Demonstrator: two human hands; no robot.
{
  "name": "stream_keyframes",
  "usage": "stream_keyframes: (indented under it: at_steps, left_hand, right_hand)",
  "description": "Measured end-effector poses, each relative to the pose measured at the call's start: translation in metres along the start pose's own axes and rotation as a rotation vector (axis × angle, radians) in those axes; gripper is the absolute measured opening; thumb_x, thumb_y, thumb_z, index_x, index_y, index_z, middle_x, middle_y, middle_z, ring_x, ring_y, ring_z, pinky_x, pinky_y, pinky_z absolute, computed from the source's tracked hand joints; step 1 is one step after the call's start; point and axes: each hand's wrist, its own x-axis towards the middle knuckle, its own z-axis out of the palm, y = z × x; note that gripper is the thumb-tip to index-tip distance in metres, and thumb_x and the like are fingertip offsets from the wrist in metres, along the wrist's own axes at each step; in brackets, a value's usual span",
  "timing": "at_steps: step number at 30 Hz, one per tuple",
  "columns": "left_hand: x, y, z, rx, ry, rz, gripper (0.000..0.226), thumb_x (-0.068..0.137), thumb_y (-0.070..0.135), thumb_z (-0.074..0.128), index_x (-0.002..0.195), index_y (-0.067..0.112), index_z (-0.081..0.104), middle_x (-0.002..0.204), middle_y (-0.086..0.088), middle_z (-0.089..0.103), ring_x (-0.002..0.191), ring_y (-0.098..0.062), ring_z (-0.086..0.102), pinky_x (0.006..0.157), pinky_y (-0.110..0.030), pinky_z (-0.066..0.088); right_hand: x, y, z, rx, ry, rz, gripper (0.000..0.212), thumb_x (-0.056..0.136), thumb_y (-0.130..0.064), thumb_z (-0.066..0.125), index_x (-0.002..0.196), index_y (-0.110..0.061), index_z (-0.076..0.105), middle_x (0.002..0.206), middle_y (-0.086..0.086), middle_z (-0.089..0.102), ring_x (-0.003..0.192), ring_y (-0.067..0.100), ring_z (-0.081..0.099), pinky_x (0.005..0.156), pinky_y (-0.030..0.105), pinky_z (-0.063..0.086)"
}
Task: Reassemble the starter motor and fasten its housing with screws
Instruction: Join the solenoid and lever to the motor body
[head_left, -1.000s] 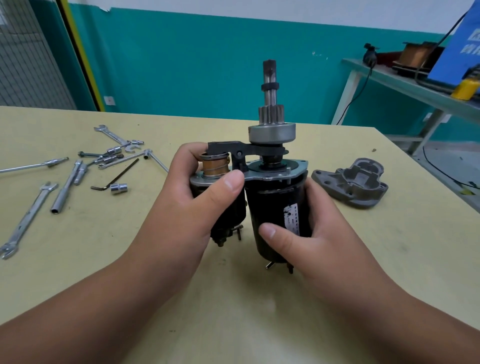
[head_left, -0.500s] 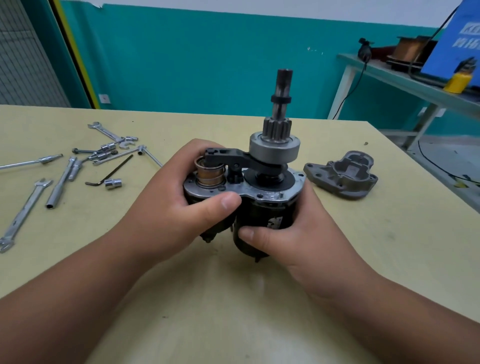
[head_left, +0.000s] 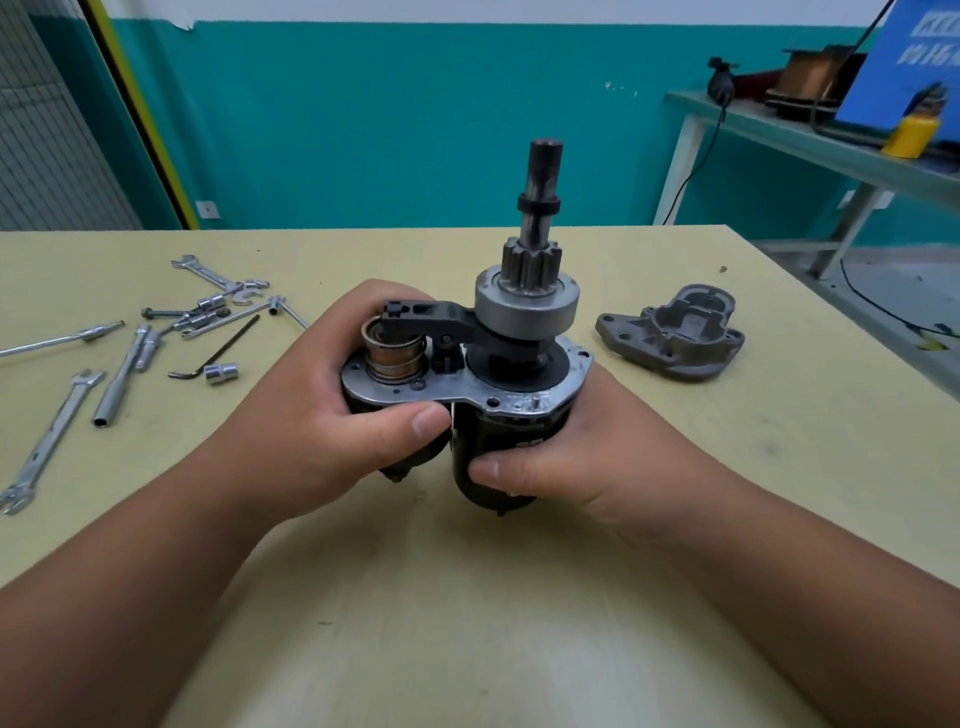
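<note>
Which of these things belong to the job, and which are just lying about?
In the job:
black starter motor with steel pinion shaft, gripped by left hand and right hand
grey cast-metal housing

Lying about for now:
silver spanners
black hex key
yellow bottle
copper wire spool

This is a mechanical workshop, perhaps a training one. A pale yellow tabletop (head_left: 675, 467) carries loose hand tools: open-ended wrenches (head_left: 52, 441), a socket (head_left: 222, 372), a hex key (head_left: 218, 347) and a tube spanner (head_left: 117, 384), along with a half-stripped starter motor (head_left: 527, 306) and a grey cast housing cover (head_left: 675, 338). Against the teal-painted wall (head_left: 415, 130) stands a metal side bench (head_left: 810, 140) with coils of copper wire (head_left: 802, 73), a yellow bottle (head_left: 911, 135) and a blue board (head_left: 904, 62)
</note>
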Motion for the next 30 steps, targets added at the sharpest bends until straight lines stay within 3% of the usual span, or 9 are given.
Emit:
stream_keyframes:
  at_steps: [3, 8, 14, 17, 19, 21, 25, 27, 30]
  left_hand:
    - [0.0003, 0.0020, -0.0004, 0.020, 0.000, 0.011, 0.038, 0.078, 0.038, 0.074, 0.112, 0.049, 0.062, 0.099, 0.012, 0.071, 0.075, -0.011, 0.071, 0.054, -0.022, 0.058]
    - [-0.0002, 0.0040, 0.0029, 0.050, -0.006, 0.025, 0.035, 0.079, 0.038, 0.075, 0.109, 0.050, 0.062, 0.097, 0.007, 0.068, 0.068, -0.029, 0.065, 0.047, -0.028, 0.057]
    - [0.0013, 0.0012, -0.0009, 0.041, -0.035, -0.012, 0.037, 0.077, 0.041, 0.075, 0.110, 0.054, 0.063, 0.101, 0.011, 0.069, 0.074, -0.024, 0.069, 0.052, -0.029, 0.059]
    - [-0.0001, -0.0001, 0.0023, 0.043, 0.006, -0.015, 0.042, 0.078, 0.040, 0.074, 0.117, 0.047, 0.059, 0.105, 0.016, 0.070, 0.082, -0.014, 0.070, 0.061, -0.023, 0.059]
    - [-0.0001, -0.0020, 0.0026, 0.071, 0.037, -0.015, 0.050, 0.077, 0.040, 0.074, 0.123, 0.038, 0.054, 0.109, 0.019, 0.069, 0.093, -0.009, 0.071, 0.071, -0.020, 0.059]
    - [0.0003, -0.0034, 0.0018, 0.050, 0.058, -0.046, 0.053, 0.074, 0.041, 0.075, 0.123, 0.035, 0.054, 0.105, 0.016, 0.071, 0.089, -0.008, 0.072, 0.069, -0.022, 0.060]
    - [0.0013, -0.0005, -0.0017, -0.039, 0.018, -0.108, 0.063, 0.060, 0.060, 0.093, 0.105, 0.032, 0.060, 0.083, 0.005, 0.069, 0.066, -0.016, 0.066, 0.050, -0.028, 0.056]
    - [0.0029, 0.0014, -0.0044, -0.039, -0.008, -0.127, 0.056, 0.059, 0.061, 0.093, 0.099, 0.040, 0.061, 0.083, 0.003, 0.070, 0.066, -0.017, 0.068, 0.050, -0.030, 0.057]
    - [0.0037, 0.0002, -0.0046, 0.010, 0.020, -0.115, 0.037, 0.067, 0.047, 0.082, 0.097, 0.040, 0.061, 0.084, 0.005, 0.070, 0.068, -0.013, 0.068, 0.052, -0.028, 0.057]
  right_hand:
    - [0.0009, 0.0003, 0.0013, 0.008, 0.020, -0.001, 0.057, 0.078, 0.003, 0.076, 0.132, -0.005, 0.059, 0.119, 0.022, 0.070, 0.114, 0.043, 0.064, 0.097, 0.058, 0.053]
    - [-0.0004, -0.0007, 0.0028, 0.037, 0.008, 0.001, 0.051, 0.080, 0.007, 0.074, 0.129, 0.000, 0.059, 0.117, 0.032, 0.065, 0.106, 0.049, 0.063, 0.091, 0.065, 0.050]
    - [0.0030, -0.0020, 0.0041, 0.020, 0.000, -0.008, 0.049, 0.081, 0.007, 0.075, 0.127, -0.003, 0.061, 0.112, 0.027, 0.068, 0.093, 0.025, 0.065, 0.079, 0.042, 0.056]
    - [0.0025, -0.0006, 0.0042, 0.013, 0.012, -0.020, 0.052, 0.082, 0.010, 0.075, 0.130, -0.007, 0.063, 0.114, 0.009, 0.075, 0.100, 0.019, 0.070, 0.085, 0.036, 0.057]
    - [0.0015, 0.0003, 0.0051, -0.011, 0.039, -0.029, 0.055, 0.081, 0.005, 0.078, 0.132, -0.010, 0.062, 0.119, 0.004, 0.075, 0.110, 0.021, 0.071, 0.097, 0.043, 0.059]
    - [0.0016, 0.0010, 0.0070, -0.045, 0.071, -0.026, 0.060, 0.078, -0.006, 0.082, 0.133, -0.012, 0.060, 0.121, 0.002, 0.074, 0.115, 0.020, 0.070, 0.103, 0.049, 0.055]
    - [0.0032, 0.0011, 0.0063, -0.016, 0.065, 0.003, 0.060, 0.076, -0.004, 0.078, 0.132, -0.005, 0.057, 0.113, 0.016, 0.073, 0.102, 0.031, 0.071, 0.088, 0.049, 0.056]
    - [0.0040, -0.0003, 0.0029, 0.013, 0.033, 0.000, 0.059, 0.076, -0.001, 0.076, 0.132, -0.001, 0.056, 0.115, 0.022, 0.070, 0.105, 0.036, 0.069, 0.092, 0.051, 0.055]
    - [0.0048, 0.0006, 0.0029, 0.027, 0.017, -0.019, 0.062, 0.078, 0.002, 0.078, 0.135, -0.004, 0.056, 0.123, 0.014, 0.072, 0.118, 0.030, 0.068, 0.105, 0.051, 0.054]
